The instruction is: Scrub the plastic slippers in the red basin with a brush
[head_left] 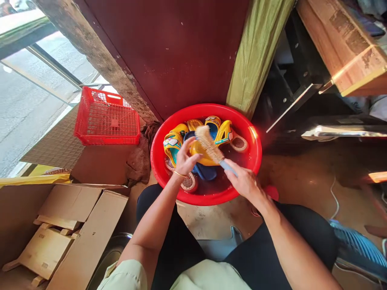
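A maroon panel (172,48) rises behind everything, its top out of view. The open cardboard box (90,233) at lower left is cut off by the picture's edges, and a dark round basin (109,255) shows only in part between its flap and the person's sleeve. A wooden top (341,40) runs out at upper right, with deep shadow beneath it where little can be made out. The green curtain (260,56) hangs down to the far rim of the red tub (211,200), which stands before the person's knees. Left of the tub are a red crate (109,141) and a crumpled brown cloth (139,165), the cloth lying close against the tub's side.

Inside the tub, yellow and blue footwear (205,173) sits in murky water that blurs the lower parts. The right hand (243,179) wraps the handle of a brush (208,143), its bristles covering much of a yellow clog (208,160) above the other pairs. The left hand (186,157) pinches the clog's near end between thumb and fingers; how firmly, I cannot tell. A thin bracelet (179,174) circles that wrist.
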`<state>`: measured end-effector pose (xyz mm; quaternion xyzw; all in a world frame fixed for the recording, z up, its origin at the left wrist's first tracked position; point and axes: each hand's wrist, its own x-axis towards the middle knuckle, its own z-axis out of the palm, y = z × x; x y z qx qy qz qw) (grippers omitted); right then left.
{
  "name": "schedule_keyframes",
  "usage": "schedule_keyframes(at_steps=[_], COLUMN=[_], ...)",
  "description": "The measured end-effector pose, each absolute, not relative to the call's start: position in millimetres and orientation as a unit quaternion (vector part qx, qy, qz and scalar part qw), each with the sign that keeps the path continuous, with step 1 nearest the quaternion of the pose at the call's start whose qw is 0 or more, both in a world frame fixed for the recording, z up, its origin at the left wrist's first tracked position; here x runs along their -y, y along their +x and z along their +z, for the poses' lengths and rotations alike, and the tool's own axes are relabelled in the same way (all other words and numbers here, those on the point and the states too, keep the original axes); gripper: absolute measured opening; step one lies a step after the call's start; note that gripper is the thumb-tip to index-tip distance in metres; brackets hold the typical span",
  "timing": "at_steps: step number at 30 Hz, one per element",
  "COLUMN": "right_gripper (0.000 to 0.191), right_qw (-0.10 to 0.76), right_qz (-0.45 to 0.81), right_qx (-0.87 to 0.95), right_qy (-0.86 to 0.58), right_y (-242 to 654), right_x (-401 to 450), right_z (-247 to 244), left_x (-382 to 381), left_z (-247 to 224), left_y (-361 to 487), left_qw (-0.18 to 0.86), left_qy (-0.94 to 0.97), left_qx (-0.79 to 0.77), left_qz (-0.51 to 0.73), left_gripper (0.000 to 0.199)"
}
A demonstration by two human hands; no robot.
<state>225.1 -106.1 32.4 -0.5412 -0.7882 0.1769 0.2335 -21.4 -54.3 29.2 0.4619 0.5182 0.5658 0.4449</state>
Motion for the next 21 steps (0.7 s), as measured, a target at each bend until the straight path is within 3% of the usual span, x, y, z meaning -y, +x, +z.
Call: schedule_keyframes(at_steps=[6, 10, 18, 21], right_gripper=[0.053, 0.06, 0.057, 0.058], right_qw=[0.146, 0.068, 0.053, 0.057], right_qz=[0.185, 0.148, 0.156, 0.166], right_qx=[0.807, 0.791, 0.77, 0.768], right_qy=[-0.541, -0.59, -0.617, -0.616], right_y=[193.4, 192.5, 188.4, 178.6], right_x=[122.2, 118.2, 109.8, 110.8], right_z=[20.1, 12.7, 8.9, 8.9], left_x=[47.2, 47.1, 49.8, 48.5], left_z=[17.0, 12.5, 19.4, 19.1], left_y=[-44.4, -55.7, -90.4, -81.7], left_qw=[0.445, 0.477, 0.498, 0.495], left_qy=[0.361, 0.29, 0.204, 0.218], left_qx=[-0.514, -0.506, -0.507, -0.499], left_qz=[0.638, 0.657, 0.673, 0.677], left_gripper=[0.049, 0.053, 0.073, 0.065])
